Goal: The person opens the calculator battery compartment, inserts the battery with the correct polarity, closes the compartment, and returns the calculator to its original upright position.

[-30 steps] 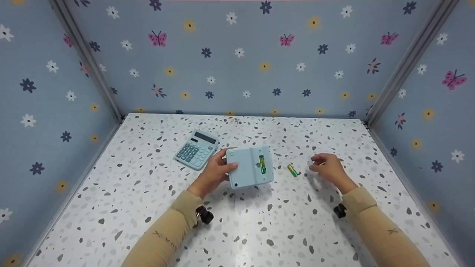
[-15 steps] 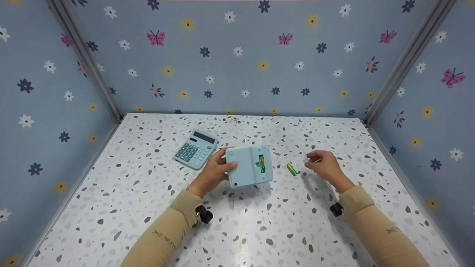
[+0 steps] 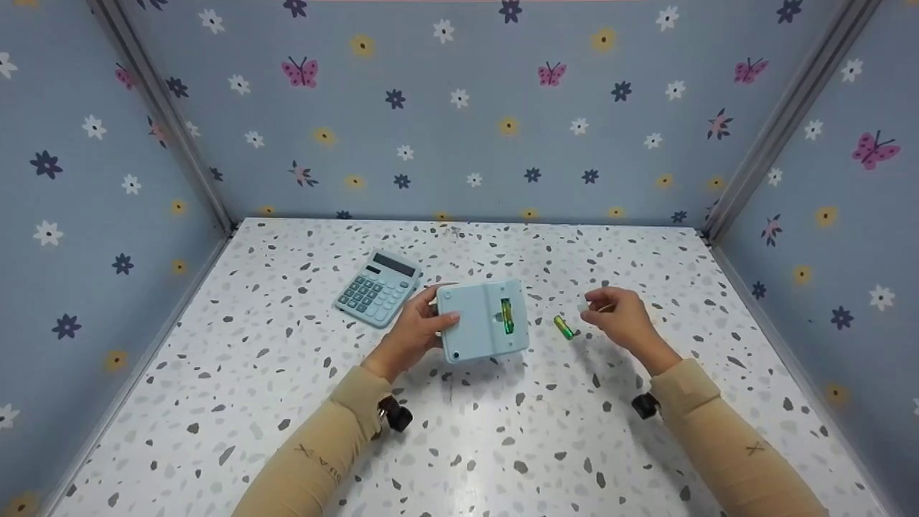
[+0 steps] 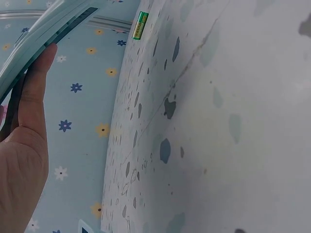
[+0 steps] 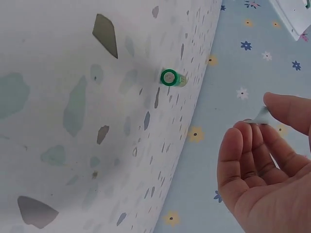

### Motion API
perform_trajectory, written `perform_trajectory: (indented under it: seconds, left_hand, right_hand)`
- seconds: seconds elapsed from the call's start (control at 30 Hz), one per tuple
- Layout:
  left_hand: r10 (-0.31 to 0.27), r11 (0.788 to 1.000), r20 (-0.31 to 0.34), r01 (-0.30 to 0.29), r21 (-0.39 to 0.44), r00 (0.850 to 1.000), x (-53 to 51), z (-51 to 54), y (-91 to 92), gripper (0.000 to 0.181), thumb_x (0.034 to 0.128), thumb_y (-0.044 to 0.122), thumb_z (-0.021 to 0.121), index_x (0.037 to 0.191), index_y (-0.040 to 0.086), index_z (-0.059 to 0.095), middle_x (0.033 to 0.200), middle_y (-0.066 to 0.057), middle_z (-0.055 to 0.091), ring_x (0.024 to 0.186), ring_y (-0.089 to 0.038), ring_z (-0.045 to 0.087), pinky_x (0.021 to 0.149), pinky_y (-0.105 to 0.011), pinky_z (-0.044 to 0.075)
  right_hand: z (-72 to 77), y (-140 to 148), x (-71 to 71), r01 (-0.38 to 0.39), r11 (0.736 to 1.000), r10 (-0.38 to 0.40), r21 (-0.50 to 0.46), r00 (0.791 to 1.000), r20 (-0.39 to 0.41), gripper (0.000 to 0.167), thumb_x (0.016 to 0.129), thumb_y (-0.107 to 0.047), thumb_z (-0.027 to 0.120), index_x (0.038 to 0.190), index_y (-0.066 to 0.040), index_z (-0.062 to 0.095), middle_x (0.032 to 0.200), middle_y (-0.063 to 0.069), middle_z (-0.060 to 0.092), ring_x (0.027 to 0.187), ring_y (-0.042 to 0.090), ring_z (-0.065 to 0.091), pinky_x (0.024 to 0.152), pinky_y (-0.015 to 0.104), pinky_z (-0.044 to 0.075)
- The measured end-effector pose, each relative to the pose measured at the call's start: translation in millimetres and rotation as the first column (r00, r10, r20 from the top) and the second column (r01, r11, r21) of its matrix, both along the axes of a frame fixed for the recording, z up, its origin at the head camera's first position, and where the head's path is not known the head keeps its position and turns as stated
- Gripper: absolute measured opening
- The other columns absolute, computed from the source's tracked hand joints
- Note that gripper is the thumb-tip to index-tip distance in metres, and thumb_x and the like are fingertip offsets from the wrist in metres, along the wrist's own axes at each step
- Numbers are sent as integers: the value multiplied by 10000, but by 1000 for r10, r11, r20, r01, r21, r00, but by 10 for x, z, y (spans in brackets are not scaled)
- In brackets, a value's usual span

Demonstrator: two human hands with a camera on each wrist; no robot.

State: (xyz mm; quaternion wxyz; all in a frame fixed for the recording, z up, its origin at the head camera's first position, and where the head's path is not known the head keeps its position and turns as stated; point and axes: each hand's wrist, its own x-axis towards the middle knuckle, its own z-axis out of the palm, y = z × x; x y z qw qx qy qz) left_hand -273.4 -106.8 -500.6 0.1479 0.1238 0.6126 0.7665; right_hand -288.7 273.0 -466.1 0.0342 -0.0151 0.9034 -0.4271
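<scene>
My left hand (image 3: 412, 333) grips a pale blue calculator (image 3: 470, 327) by its left side, its back turned up. A green battery (image 3: 507, 316) lies in the uncovered slot on that back. My right hand (image 3: 626, 323) is raised to the right, pinching a small pale blue piece (image 5: 262, 115) between thumb and fingertips in the right wrist view. Between the calculator and my right hand, a loose green battery (image 3: 563, 327) lies on the table; the left wrist view shows this battery (image 4: 140, 25) near the top.
Behind my left hand, a second pale blue calculator (image 3: 378, 289) lies face up on the speckled table (image 3: 459, 445). Flower-patterned panels (image 3: 459, 115) enclose the back and both sides.
My right hand has moved left, closer to the loose battery and the held calculator, with the small piece in its fingers. My left hand and its calculator have hardly moved.
</scene>
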Motion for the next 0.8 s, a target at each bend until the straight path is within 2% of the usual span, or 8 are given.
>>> perform_trajectory:
  seconds: [0.23, 0.43, 0.8]
  left_hand:
    - [1, 1000, -4, -1, 0, 1000, -8, -20, 3, 619, 1045, 58, 679, 1617, 95, 448, 1360, -65, 726, 1131, -217, 742, 844, -433, 672]
    - [-9, 1000, -7, 9, 12, 1000, -4, -14, -1, 623, 1044, 53, 678, 1619, 99, 443, 1359, -59, 722, 1144, -225, 739, 863, -451, 672]
    - [6, 1000, -1, -6, 1, 1000, 0, 13, 3, 618, 1044, 54, 681, 1615, 106, 450, 1420, -102, 699, 1169, -237, 735, 888, -471, 672]
  right_hand:
    - [42, -84, 65, -4, 999, 2, -46, 999, -39, 375, 996, -125, 772, 1326, 36, 693, 1125, 136, 706, 1017, 235, 657, 803, 251, 548]
    - [72, -153, 99, -19, 998, 16, -52, 999, -47, 340, 993, -109, 771, 1308, 5, 712, 1138, 148, 712, 1014, 219, 654, 798, 239, 549]
    - [116, -281, 147, -49, 996, 45, -75, 997, -62, 355, 994, -85, 761, 1327, 23, 703, 1147, 162, 718, 999, 230, 648, 786, 223, 550]
